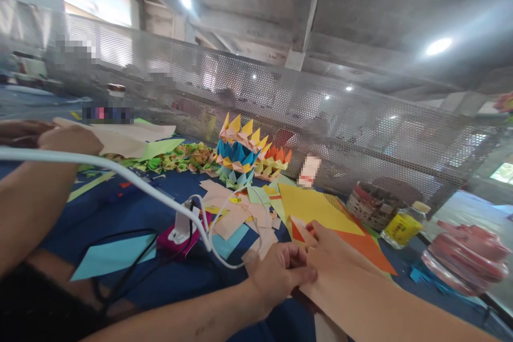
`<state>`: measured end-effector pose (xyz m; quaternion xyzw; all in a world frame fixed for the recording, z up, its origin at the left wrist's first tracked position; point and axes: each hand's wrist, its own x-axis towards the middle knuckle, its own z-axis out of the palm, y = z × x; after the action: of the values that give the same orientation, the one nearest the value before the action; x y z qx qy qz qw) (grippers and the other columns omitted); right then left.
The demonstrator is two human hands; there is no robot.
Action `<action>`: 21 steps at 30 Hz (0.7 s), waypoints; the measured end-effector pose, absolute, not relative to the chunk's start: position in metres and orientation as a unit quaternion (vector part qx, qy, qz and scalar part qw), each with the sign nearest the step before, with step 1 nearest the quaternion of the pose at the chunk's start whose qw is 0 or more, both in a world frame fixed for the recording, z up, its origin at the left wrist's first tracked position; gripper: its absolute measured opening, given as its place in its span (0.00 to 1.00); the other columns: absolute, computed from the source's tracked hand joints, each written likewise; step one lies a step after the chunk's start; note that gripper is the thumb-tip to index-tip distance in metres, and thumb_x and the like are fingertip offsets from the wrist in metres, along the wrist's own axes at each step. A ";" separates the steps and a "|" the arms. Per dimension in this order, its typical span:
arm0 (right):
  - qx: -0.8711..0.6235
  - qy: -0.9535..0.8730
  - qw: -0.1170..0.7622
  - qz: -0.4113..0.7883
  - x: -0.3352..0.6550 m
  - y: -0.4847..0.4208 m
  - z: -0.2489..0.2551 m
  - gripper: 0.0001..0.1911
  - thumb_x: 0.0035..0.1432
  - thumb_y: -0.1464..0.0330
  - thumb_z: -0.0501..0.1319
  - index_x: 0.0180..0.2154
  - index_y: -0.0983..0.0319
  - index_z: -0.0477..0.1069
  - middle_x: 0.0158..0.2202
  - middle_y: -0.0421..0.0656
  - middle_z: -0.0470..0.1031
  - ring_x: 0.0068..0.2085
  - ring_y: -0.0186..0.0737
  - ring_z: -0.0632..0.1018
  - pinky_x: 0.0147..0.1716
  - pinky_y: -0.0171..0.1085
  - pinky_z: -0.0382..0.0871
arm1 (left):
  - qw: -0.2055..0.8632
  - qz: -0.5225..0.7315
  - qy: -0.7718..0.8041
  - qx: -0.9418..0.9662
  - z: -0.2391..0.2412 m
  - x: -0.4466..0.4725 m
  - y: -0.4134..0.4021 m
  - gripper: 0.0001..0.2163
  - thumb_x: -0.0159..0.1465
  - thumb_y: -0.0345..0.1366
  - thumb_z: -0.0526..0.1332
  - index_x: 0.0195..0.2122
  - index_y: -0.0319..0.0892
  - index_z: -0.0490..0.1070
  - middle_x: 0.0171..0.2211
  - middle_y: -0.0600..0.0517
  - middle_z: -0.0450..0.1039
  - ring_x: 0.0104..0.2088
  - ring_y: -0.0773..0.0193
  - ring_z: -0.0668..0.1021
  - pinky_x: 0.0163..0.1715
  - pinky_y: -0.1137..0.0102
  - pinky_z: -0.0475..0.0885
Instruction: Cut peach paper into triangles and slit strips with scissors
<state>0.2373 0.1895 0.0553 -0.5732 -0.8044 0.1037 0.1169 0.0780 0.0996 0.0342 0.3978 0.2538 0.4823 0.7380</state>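
My left hand [280, 272] and my right hand [332, 254] meet low in the middle, over a dark blue table cover [132, 208]. The left hand's fingers are curled, pinching a pale peach paper piece [260, 243]. My right hand lies against it, its fingertips pressed together on a small folded peach corner [300, 224]. Under that hand lie a yellow sheet [316, 208] and an orange sheet [368, 248]. Loose pink and peach paper pieces [228, 214] lie scattered just beyond the hands.
A stack of spiky folded-paper crowns [237, 155] stands at the back by a perforated metal screen [352, 117]. A white cable [132, 181] runs to a pink device [180, 235]. At the right are a woven basket [372, 206], a yellow-labelled bottle [403, 227] and a jar [465, 256]. Another person's arm [36, 187] rests at left.
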 end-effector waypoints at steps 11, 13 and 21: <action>-0.325 -0.930 0.170 0.021 0.144 0.252 0.098 0.28 0.50 0.82 0.53 0.53 0.61 0.59 0.52 0.47 0.69 0.51 0.44 0.71 0.48 0.40 0.63 | 0.744 0.471 0.219 0.420 0.040 0.074 0.098 0.23 0.33 0.47 0.74 0.20 0.38 0.65 0.18 0.55 0.68 0.18 0.74 0.68 0.21 0.76 0.62; -0.276 -0.946 0.169 0.009 0.116 0.258 0.100 0.29 0.50 0.82 0.54 0.54 0.61 0.60 0.53 0.47 0.69 0.52 0.45 0.71 0.49 0.42 0.63 | 0.744 0.471 0.206 0.427 0.040 0.073 0.100 0.24 0.32 0.49 0.74 0.19 0.39 0.63 0.17 0.55 0.67 0.17 0.74 0.67 0.20 0.76 0.62; -0.149 -0.961 0.220 -0.074 0.055 0.251 0.107 0.30 0.55 0.76 0.58 0.58 0.57 0.55 0.59 0.47 0.61 0.59 0.46 0.61 0.56 0.46 0.56 | 0.743 0.471 0.212 0.425 0.045 0.071 0.102 0.26 0.30 0.51 0.73 0.17 0.39 0.61 0.15 0.58 0.64 0.16 0.75 0.66 0.19 0.77 0.60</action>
<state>0.0548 0.2508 0.1070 -0.1489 -0.9611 -0.0738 0.2205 0.0712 0.1020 0.0448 0.4253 0.2124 0.4709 0.7432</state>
